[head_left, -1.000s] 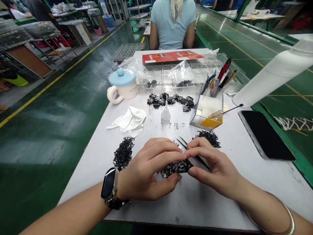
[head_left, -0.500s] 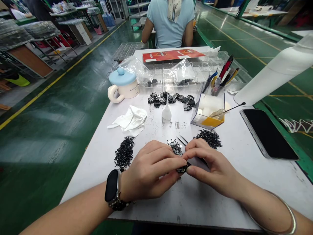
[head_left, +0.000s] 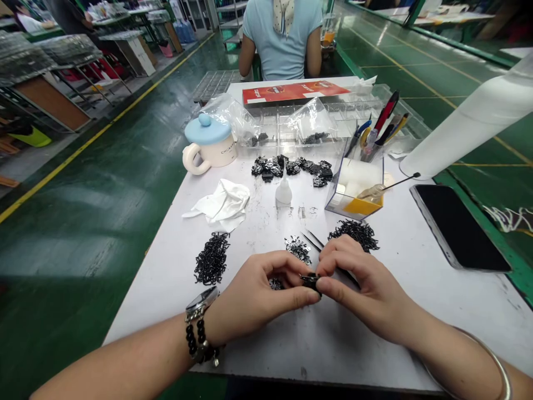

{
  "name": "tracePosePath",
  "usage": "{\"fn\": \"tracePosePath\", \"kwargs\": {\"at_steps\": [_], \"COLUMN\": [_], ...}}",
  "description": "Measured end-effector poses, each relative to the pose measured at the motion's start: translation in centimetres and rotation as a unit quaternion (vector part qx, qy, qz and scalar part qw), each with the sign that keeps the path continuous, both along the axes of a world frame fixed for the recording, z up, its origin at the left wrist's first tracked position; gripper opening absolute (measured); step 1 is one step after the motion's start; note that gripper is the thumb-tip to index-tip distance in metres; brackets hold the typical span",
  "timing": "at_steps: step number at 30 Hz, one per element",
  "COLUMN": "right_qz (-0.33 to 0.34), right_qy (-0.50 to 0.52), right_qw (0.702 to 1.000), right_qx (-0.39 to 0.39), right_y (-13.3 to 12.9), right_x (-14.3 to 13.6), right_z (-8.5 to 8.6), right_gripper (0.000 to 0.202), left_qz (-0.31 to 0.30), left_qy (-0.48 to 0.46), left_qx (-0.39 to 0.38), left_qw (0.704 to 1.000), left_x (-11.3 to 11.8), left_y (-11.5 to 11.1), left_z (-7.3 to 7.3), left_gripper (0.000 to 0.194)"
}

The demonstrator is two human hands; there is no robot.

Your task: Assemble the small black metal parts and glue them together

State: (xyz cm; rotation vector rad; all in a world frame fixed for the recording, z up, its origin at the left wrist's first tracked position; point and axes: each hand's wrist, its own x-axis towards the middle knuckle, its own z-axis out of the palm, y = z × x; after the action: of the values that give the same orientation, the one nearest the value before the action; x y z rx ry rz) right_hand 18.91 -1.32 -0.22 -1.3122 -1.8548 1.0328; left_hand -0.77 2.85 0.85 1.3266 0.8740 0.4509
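Observation:
Between my two hands is a small black part [head_left: 310,280], pinched from both sides above the white table. My left hand [head_left: 266,289] grips it with thumb and fingertips, and its other fingers curl behind. My right hand [head_left: 353,278] holds the opposite end between thumb and index finger. Dark tweezers [head_left: 312,240] lie partly behind my right hand; whether its fingers touch them I cannot tell. Just beyond the hands sits a pile of small silvery pieces [head_left: 297,249]. Small black hooked pieces [head_left: 211,260] are heaped to the left, with a similar heap [head_left: 353,234] to the right.
A white cloth [head_left: 222,203], a lidded mug [head_left: 210,145] and a small white dropper bottle [head_left: 283,191] stand beyond. Black parts [head_left: 291,168] lie behind the bottle. To the right are a tool holder [head_left: 356,189], a phone [head_left: 460,228] and a white cylinder [head_left: 470,116]. A person [head_left: 283,44] sits ahead.
My left hand has turned at the wrist, so its thumb side faces up and the black part shows more. The right hand keeps its pinch, nearly in place.

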Motion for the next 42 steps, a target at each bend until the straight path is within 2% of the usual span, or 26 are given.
{"fn": "tracePosePath", "kwargs": {"at_steps": [2, 5, 11, 17, 20, 23, 25, 29, 32, 37, 42], "right_qz": [-0.009, -0.018, -0.027, -0.024, -0.05, -0.109, -0.127, -0.148, -0.164, -0.178, -0.183], "right_qy": [0.003, 0.011, 0.011, -0.002, -0.004, 0.0, -0.022, -0.129, -0.189, -0.223, -0.152], "right_qw": [1.0, 0.999, 0.999, 1.0, 0.999, 0.993, 0.989, 0.975, 0.963, 0.954, 0.966], "right_qx": [-0.021, -0.032, -0.037, -0.015, 0.017, 0.046, 0.069, 0.105, 0.105, 0.095, 0.097], "right_y": [0.0, 0.1, 0.1, 0.2, 0.6, 1.7, 2.8, 5.7, 7.7, 9.8, 11.8], "right_x": [-0.1, -0.3, -0.6, -0.6, -0.3, -0.2, -0.5, -1.9, -3.1, -4.1, -4.2], "right_z": [0.1, 0.1, -0.1, -0.4, -0.3, 0.0, 0.1, -0.1, -0.7, -1.6, -1.9], "right_gripper": [0.02, 0.025, 0.026, 0.026, 0.019, 0.014, 0.025, 0.048, 0.055, 0.037, 0.015], "left_qz": [0.008, 0.016, 0.032, 0.053, 0.063, 0.079, 0.086, 0.099, 0.105, 0.115, 0.122], "left_qy": [-0.02, -0.039, -0.041, -0.028, -0.038, -0.046, -0.052, -0.063, -0.06, -0.063, -0.087], "left_qx": [-0.08, -0.138, -0.147, -0.162, -0.163, -0.17, -0.182, -0.187, -0.185, -0.194, -0.211], "left_qw": [0.997, 0.99, 0.988, 0.985, 0.984, 0.981, 0.978, 0.975, 0.975, 0.972, 0.966], "left_x": [0.1, 0.3, 0.4, 0.5, 0.3, 0.2, 0.1, 0.0, -0.1, -0.1, 0.0], "left_y": [0.1, 0.2, 0.1, 0.2, 0.3, 0.4, 0.4, 0.4, 0.4, 0.3, 0.2], "left_z": [0.0, -0.1, -0.4, -0.2, 0.0, 0.0, -0.1, -0.2, -0.3, -0.5, -0.7], "left_gripper": [0.02, 0.021, 0.01, 0.015, 0.017, 0.015, 0.016, 0.016, 0.016, 0.014, 0.015]}}
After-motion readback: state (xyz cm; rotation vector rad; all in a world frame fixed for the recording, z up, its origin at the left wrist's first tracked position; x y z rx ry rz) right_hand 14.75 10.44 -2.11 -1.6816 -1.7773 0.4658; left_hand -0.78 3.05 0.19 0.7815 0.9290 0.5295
